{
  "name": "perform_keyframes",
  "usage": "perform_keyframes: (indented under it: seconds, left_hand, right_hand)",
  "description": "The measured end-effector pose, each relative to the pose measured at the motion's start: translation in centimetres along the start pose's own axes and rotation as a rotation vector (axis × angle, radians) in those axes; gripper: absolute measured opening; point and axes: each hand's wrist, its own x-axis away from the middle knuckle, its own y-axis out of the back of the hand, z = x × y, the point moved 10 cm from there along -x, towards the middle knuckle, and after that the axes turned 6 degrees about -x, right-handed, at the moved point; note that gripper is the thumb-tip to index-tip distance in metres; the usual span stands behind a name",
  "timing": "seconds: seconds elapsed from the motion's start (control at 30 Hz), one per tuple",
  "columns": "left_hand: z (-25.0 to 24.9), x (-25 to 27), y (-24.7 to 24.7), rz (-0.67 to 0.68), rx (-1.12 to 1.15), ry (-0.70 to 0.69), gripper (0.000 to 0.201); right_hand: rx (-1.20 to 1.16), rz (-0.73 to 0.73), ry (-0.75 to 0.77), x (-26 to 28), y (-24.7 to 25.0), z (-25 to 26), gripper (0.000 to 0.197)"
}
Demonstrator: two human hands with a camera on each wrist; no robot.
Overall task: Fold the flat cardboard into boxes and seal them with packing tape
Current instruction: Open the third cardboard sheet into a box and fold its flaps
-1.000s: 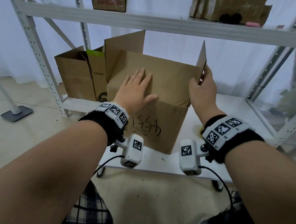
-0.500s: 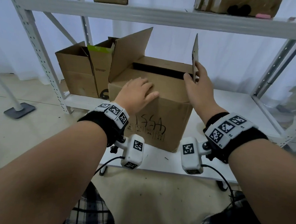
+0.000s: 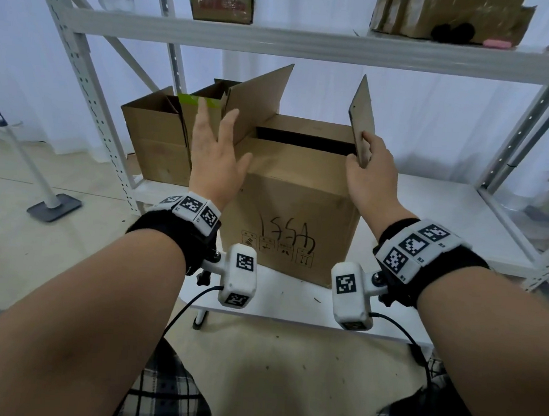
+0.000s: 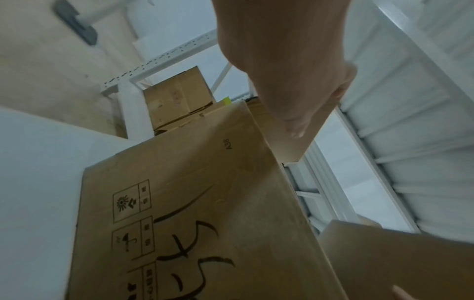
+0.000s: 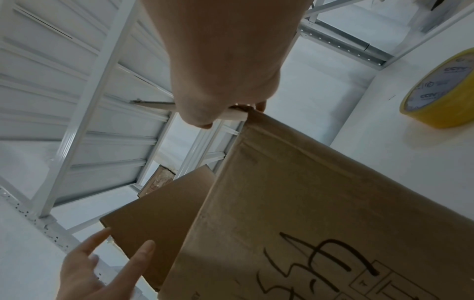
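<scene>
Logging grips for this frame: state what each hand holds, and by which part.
The right hand pinches the box's upright right flap near its lower edge. The left hand, fingers spread, holds nothing and reaches toward the left flap.

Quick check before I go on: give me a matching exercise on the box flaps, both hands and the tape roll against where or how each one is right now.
Things:
1. left hand
2. right hand
3. front flap of the brown cardboard box
4. yellow packing tape roll

States:
A. lying on the white shelf board beside the box
B. pinching the upright right side flap
C. folded down flat over the opening
D. fingers spread, reaching to the raised left side flap

Pairs: 1-D, 2-B, 3-C, 4-A
</scene>
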Motion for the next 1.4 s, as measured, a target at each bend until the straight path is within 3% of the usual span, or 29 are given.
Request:
perform_keyframes:
  seconds: [0.13, 0.2, 0.3, 0.47, 0.77, 0.9, 1.0, 1.1, 1.23, 1.4]
  left_hand:
    - [3.0, -0.3, -0.3, -0.024, 0.444, 0.202, 0.071]
    - [3.9, -0.3, -1.2, 0.037, 0.451, 0.304, 0.075]
    - [4.3, -0.1, -3.4, 0.185, 0.326, 0.327, 0.071]
    - [6.5, 0.1, -5.7, 0.265, 0.352, 0.424, 0.055]
    - [3.3, -0.2, -4.2, 0.261, 0.207, 0.173, 0.048]
    - [2.4, 0.6, -3.8, 0.332, 0.092, 0.081, 0.071]
    - [1.3, 1.3, -5.1, 0.458, -0.022, 0.001, 0.076]
    - [1.2, 1.7, -6.6, 0.567, -0.006, 0.099, 0.08]
    - [0.3, 1.7, -6.9, 0.641, -0.043, 0.166, 0.049]
    - [-1.3, 2.3, -7.1, 0.758, -0.206, 0.206, 0.068]
  right_hand:
    - [0.036, 0.017, 0.042, -0.4, -0.1, 0.2, 0.049]
    - [0.112, 0.105, 0.055, -0.6, -1.3, -0.3, 0.051]
    - [0.189, 0.185, 0.052, -0.6, -2.5, -1.1, 0.055]
    - [0.033, 0.127, 0.01, -1.0, -1.5, -0.9, 0.059]
    - [0.225, 0.152, 0.039, -0.4, -0.6, -0.8, 0.062]
    - [0.239, 0.165, 0.082, -0.1, 0.0, 0.3, 0.058]
    - [0.3, 0.208, 0.086, 0.3, -0.1, 0.3, 0.058]
    - [0.324, 0.266, 0.058, 0.0, -0.9, -0.8, 0.067]
    - [0.295, 0.327, -0.058, -0.6, -1.4, -2.7, 0.079]
    - [0.235, 0.44, -0.164, -0.5, -1.7, -4.5, 0.091]
